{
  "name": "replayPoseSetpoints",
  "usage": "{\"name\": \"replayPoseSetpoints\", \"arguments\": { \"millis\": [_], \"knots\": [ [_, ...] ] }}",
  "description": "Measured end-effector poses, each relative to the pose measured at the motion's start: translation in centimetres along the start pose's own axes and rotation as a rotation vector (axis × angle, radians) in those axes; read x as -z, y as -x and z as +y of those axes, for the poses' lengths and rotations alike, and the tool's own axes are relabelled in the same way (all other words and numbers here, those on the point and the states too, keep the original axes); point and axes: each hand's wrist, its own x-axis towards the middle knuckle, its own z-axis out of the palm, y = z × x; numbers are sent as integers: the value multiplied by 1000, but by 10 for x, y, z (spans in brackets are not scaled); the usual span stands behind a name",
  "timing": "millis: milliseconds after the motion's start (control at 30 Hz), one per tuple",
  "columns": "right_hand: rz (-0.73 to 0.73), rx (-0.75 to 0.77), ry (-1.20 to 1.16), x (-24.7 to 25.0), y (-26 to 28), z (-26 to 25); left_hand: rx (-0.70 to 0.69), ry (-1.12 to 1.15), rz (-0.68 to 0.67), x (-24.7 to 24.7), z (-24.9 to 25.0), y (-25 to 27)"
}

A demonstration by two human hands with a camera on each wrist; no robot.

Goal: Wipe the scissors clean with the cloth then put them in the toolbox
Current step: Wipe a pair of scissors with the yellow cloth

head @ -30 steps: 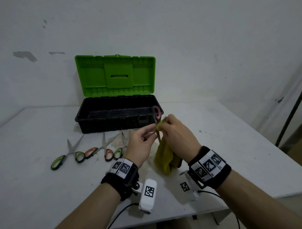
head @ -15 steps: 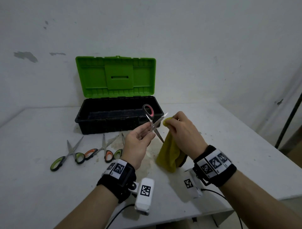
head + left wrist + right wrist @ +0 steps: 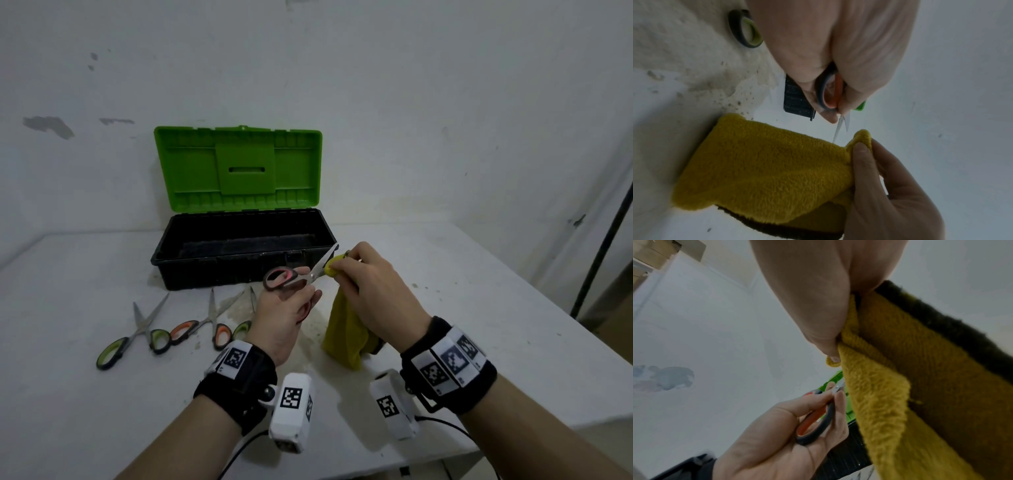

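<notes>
My left hand (image 3: 287,308) grips red-handled scissors (image 3: 291,275) by the handles, blades spread and pointing up-right toward the cloth. The same scissors (image 3: 830,92) show between my fingers in the left wrist view, and their red handle (image 3: 813,423) shows in the right wrist view. My right hand (image 3: 370,284) pinches a yellow cloth (image 3: 346,335) by its top, just at the blade tip; the rest hangs down to the table. The cloth (image 3: 766,164) (image 3: 900,386) fills much of both wrist views. The toolbox (image 3: 239,253) stands open behind the hands, black tub, green lid up.
Three more scissors lie on the table left of my hands: green-handled scissors (image 3: 133,335), orange-handled scissors (image 3: 205,325) and another green-handled pair (image 3: 245,325) partly hidden by my left hand. The white table (image 3: 479,308) ends close on the right; a dark pole (image 3: 603,246) stands beyond it.
My left hand has turned the scissors from upright to lying nearly level, blades now spread and pointing right. The right hand with the cloth has slid off the blades to their tip.
</notes>
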Motion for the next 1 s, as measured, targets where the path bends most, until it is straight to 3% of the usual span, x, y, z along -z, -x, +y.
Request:
{"name": "replayPoseSetpoints", "arguments": {
  "millis": [300, 467, 633, 1000],
  "knots": [
    [-10, 65, 30, -15, 3, -11, -70, -81, -59, -12, -1, 9],
    [92, -57, 30, -11, -10, 7, -54, -76, 22, -9, 0, 8],
    [8, 95, 15, -15, 3, -6, -48, -81, 13, -9, 0, 6],
    [42, 61, 50, -18, 0, -4, -62, -70, 162, -11, 1, 6]
  ]
}}
